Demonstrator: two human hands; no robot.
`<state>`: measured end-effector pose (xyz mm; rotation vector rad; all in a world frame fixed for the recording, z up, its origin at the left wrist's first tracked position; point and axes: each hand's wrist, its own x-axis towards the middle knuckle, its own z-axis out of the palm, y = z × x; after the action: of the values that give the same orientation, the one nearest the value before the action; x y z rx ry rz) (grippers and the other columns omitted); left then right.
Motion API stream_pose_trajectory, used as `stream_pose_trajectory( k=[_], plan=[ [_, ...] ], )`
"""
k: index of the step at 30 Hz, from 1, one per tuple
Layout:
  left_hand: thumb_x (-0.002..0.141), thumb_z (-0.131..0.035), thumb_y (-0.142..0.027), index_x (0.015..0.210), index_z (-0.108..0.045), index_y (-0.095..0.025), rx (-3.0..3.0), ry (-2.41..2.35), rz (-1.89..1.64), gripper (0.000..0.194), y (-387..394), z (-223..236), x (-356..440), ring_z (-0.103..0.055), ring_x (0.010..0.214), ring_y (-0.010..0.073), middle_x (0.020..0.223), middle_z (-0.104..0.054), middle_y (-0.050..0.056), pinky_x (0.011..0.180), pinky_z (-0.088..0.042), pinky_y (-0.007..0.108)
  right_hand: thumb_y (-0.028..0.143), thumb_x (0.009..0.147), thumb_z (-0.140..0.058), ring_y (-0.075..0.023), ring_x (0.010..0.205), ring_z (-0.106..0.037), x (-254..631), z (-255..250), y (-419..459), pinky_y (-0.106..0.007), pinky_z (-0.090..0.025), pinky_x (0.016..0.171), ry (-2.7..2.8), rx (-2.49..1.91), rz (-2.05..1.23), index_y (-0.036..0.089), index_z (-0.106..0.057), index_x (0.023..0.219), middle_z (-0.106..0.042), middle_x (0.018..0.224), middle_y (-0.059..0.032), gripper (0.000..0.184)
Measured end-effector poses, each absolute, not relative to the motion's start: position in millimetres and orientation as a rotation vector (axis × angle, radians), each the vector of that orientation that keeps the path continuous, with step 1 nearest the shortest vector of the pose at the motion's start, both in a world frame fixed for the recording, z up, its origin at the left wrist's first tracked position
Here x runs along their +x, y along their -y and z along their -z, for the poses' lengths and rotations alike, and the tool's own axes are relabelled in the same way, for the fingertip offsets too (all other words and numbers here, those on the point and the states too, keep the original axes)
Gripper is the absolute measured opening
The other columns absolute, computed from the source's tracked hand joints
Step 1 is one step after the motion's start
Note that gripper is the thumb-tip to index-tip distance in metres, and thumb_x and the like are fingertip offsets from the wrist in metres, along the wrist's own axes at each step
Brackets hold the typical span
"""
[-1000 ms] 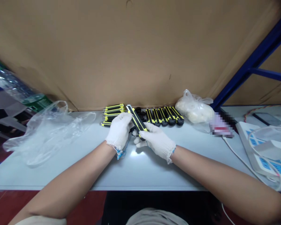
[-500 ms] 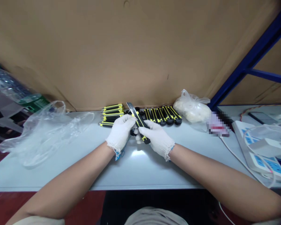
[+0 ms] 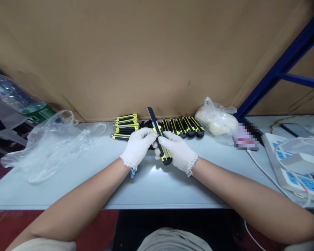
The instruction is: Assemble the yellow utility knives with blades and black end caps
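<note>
A black and yellow utility knife (image 3: 165, 155) is held over the table, its metal blade out and pointing up and away. My right hand (image 3: 176, 148), in a white knitted glove, is closed around its handle. My left hand (image 3: 141, 141), gloved the same way, pinches at the knife's front end where the blade leaves the handle. Behind my hands lie more utility knives, a stack (image 3: 126, 122) on the left and a row (image 3: 184, 127) on the right. Small black pieces between these groups are partly hidden by my hands.
A clear plastic bag (image 3: 52, 150) lies crumpled at the left, near a large bottle (image 3: 39, 109). On the right are a tied bag with pale contents (image 3: 217, 120), a white power strip (image 3: 282, 164) with cables and a phone (image 3: 297, 130). A brown panel (image 3: 151, 55) rises behind the table.
The knife has turned more upright and its handle face with the blade channel shows more. Both hands have shifted slightly right with it, still gripping.
</note>
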<state>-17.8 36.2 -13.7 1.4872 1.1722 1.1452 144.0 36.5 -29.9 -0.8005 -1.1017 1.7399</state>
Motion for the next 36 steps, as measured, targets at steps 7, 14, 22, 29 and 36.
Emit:
stream_pose_trajectory(
  k=[7, 14, 22, 29, 36],
  plan=[
    [0.098, -0.065, -0.031, 0.08, -0.068, -0.019, 1.742, -1.242, -1.129, 0.021, -33, 12, -18, -0.067, 0.076, 0.0172, 0.082, -0.073, 0.004, 0.073, -0.054, 0.031, 0.059, 0.099, -0.068, -0.0126, 0.041, -0.053, 145, 30, -34, -0.024, -0.049, 0.035, 1.041, -0.944, -1.745, 0.023, -0.058, 0.092, -0.06, 0.059, 0.0038, 0.037],
    [0.104, -0.059, -0.037, 0.098, -0.063, -0.021, 1.512, -1.025, -1.056, 0.018, -32, 12, -15, -0.065, 0.048, 0.0163, 0.066, -0.057, -0.004, 0.05, -0.054, 0.03, 0.042, 0.093, -0.078, -0.0153, 0.054, -0.068, 147, 32, -38, -0.028, -0.063, 0.05, 0.981, -0.798, -1.832, 0.021, -0.064, 0.1, -0.072, 0.076, -0.0009, 0.026],
    [0.1, -0.063, -0.034, 0.101, -0.063, -0.021, 1.494, -0.988, -1.018, 0.014, -29, 14, -13, -0.072, 0.059, 0.0208, 0.076, -0.071, 0.002, 0.057, -0.062, 0.036, 0.061, 0.096, -0.072, -0.0134, 0.043, -0.056, 145, 32, -36, -0.026, -0.055, 0.041, 0.937, -0.917, -1.818, 0.023, -0.058, 0.094, -0.062, 0.06, 0.0038, 0.04],
    [0.094, -0.066, -0.027, 0.081, -0.065, -0.022, 1.992, -1.143, -1.073, 0.015, -23, 9, -15, -0.071, 0.079, 0.0234, 0.092, -0.073, 0.007, 0.077, -0.058, 0.04, 0.097, 0.087, -0.048, -0.0154, 0.037, -0.051, 141, 36, -38, -0.029, -0.049, 0.036, 0.816, -0.931, -2.059, 0.025, -0.054, 0.08, -0.053, 0.049, 0.0016, 0.073],
    [0.096, -0.064, -0.026, 0.101, -0.067, -0.025, 1.755, -1.12, -0.997, 0.007, -21, 11, -11, -0.07, 0.059, 0.0218, 0.072, -0.072, 0.0, 0.063, -0.054, 0.035, 0.078, 0.09, -0.068, -0.0139, 0.038, -0.048, 137, 35, -35, -0.026, -0.047, 0.035, 0.828, -1.019, -1.859, 0.024, -0.056, 0.083, -0.053, 0.049, 0.0034, 0.056]
  ],
)
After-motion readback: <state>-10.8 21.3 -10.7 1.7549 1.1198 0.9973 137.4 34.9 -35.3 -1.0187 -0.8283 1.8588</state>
